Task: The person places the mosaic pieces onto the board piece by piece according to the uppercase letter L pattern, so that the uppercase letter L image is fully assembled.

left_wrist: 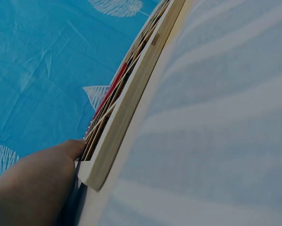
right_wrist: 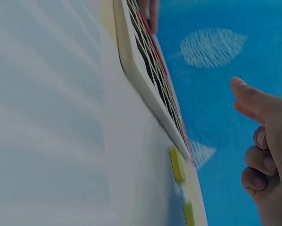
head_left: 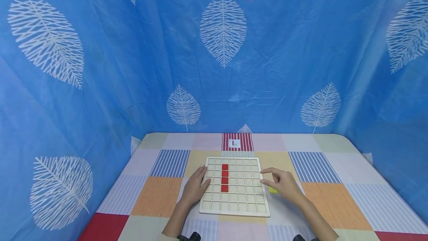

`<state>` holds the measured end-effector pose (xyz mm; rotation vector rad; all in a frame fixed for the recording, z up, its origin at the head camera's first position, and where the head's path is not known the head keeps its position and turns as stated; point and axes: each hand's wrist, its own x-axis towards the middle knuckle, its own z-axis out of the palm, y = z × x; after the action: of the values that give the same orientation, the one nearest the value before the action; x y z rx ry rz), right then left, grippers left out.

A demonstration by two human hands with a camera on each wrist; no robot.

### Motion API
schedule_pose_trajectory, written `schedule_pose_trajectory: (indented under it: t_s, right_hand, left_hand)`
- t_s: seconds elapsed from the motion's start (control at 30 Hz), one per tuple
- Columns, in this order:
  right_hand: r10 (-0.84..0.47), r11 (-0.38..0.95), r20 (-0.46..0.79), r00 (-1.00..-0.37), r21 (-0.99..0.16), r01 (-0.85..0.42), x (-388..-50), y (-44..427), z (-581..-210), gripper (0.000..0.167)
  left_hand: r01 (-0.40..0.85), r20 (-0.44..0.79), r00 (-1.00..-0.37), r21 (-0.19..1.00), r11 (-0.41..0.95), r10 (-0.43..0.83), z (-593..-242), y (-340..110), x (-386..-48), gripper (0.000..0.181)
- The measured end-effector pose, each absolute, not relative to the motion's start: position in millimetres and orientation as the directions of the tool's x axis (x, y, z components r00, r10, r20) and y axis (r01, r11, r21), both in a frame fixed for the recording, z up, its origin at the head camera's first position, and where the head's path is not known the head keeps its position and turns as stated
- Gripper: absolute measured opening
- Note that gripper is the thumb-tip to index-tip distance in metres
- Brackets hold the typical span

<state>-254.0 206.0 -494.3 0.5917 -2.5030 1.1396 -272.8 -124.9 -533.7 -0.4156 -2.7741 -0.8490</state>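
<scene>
A pale grid board (head_left: 238,206) lies flat on the table, with a column of red squares (head_left: 225,177) in its left half. My left hand (head_left: 195,187) rests at the board's left edge, the thumb over the rim; the left wrist view shows the thumb (left_wrist: 75,147) touching the board's side near a corner. My right hand (head_left: 282,184) hovers by the right edge. Its thumb and forefinger stretch forward with a gap between them and hold nothing, while the other fingers are bent. Yellow blocks (right_wrist: 177,165) lie beside the board, partly hidden under that hand in the head view.
A small printed card (head_left: 234,143) with a grid lies beyond the board on a red striped patch. The patchwork cloth (head_left: 157,198) covers the table. Blue leaf-patterned curtains (head_left: 267,84) stand around its back and sides.
</scene>
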Motion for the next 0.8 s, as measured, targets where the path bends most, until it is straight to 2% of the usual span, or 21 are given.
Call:
schedule_pose_trajectory:
  t_s: [0.2, 0.4, 0.57, 0.8]
  right_hand:
    - [-0.166, 0.662, 0.411, -0.896, -0.627, -0.41, -248.3, 250.4, -498.1, 0.029]
    - [-0.142, 0.696, 0.221, -0.965, -0.671, -0.256, -245.3, 276.8, -505.8, 0.037]
    - [-0.163, 0.737, 0.104, -0.981, -0.649, -0.191, -246.1, 282.1, -511.3, 0.037]
    - [-0.13, 0.777, 0.15, -0.98, -0.599, -0.195, -251.5, 276.3, -512.7, 0.034]
  left_hand:
    - [0.327, 0.275, -0.938, 0.509, 0.796, 0.21, -532.9, -125.6, -272.6, 0.051]
    - [0.33, 0.281, -0.937, 0.514, 0.792, 0.208, -531.3, -126.1, -272.9, 0.051]
    - [0.333, 0.28, -0.936, 0.51, 0.793, 0.213, -531.3, -126.2, -273.5, 0.051]
    - [0.333, 0.282, -0.936, 0.511, 0.792, 0.212, -533.5, -125.9, -274.3, 0.051]
